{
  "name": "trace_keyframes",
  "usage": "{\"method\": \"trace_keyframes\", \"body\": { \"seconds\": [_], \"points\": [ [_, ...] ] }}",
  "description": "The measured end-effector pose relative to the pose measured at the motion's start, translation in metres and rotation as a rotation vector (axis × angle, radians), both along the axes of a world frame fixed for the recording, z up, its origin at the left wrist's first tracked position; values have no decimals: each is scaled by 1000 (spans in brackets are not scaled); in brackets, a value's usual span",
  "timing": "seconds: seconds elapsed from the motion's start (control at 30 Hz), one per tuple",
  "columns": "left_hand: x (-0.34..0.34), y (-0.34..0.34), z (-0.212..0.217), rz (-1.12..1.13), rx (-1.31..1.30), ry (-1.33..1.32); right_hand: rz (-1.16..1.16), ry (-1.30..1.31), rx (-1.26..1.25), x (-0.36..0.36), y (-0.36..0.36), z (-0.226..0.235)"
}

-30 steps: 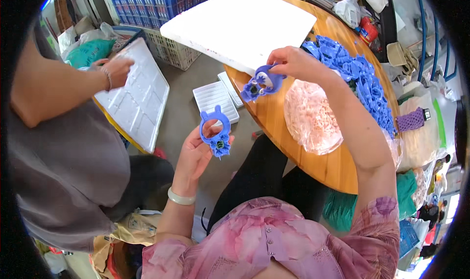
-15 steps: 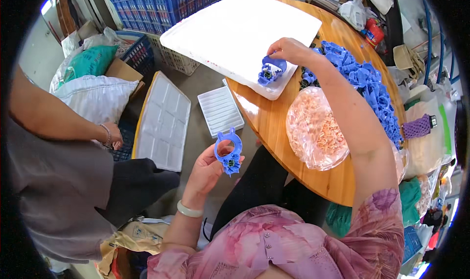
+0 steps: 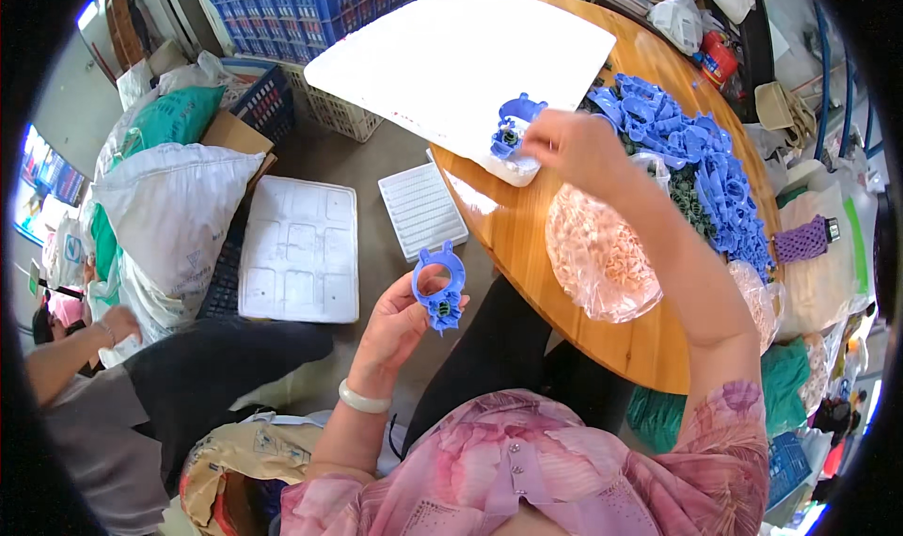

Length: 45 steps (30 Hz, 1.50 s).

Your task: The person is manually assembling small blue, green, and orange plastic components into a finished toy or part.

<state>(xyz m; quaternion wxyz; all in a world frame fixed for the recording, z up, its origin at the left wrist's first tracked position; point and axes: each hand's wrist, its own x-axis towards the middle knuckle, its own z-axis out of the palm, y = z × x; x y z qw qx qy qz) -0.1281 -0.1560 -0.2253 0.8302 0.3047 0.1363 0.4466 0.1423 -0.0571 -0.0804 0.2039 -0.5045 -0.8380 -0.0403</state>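
My left hand (image 3: 390,327) grips a blue plastic ring-shaped part (image 3: 456,273) with two ear-like tips and a dark green bit on its lower end. Over the table's left side is my right hand (image 3: 585,150), its fingers bent and blurred, so I cannot tell whether anything is between them. Just left of those fingers, several more blue parts (image 3: 523,109) rest on the near corner of a white foam board (image 3: 442,61). Below my right forearm lies a clear plastic bag (image 3: 602,254) of small peach-coloured pieces.
A heap of blue parts (image 3: 724,183) covers the right of the round wooden table (image 3: 602,343). Left of the table stand a white ridged tray (image 3: 423,212), a white compartment tray (image 3: 299,254), sacks (image 3: 174,216) and blue crates (image 3: 292,19). A co-worker's hand (image 3: 120,324) shows at far left.
My right hand has let go of the blue part on the foam board and moved right and nearer. The co-worker has moved lower and farther left; the compartment tray now lies flatter.
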Motion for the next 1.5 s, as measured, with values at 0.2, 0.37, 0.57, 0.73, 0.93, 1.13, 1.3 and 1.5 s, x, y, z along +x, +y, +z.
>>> {"method": "trace_keyframes", "body": {
  "seconds": [0.2,0.37,0.57,0.73,0.93,1.13,1.3,1.5],
  "points": [
    [2,-4,1,-27,24,7,-103,-215,47,-13,-28,-34],
    [3,-12,6,-27,31,2,-150,-201,64,-6,-25,-46],
    [-5,-18,14,30,32,23,-97,-180,29,6,-44,-39],
    [-7,-16,17,58,49,16,-97,-169,16,18,-53,-36],
    [-11,-6,17,37,73,-14,-101,-218,-4,20,-62,-35],
    [-4,-5,21,25,100,-11,-103,-198,3,23,-66,-36],
    [17,-23,33,5,52,79,-16,17,55,27,-85,-21],
    [72,-42,71,-189,28,51,-79,267,0,37,-131,-2]
  ]
}}
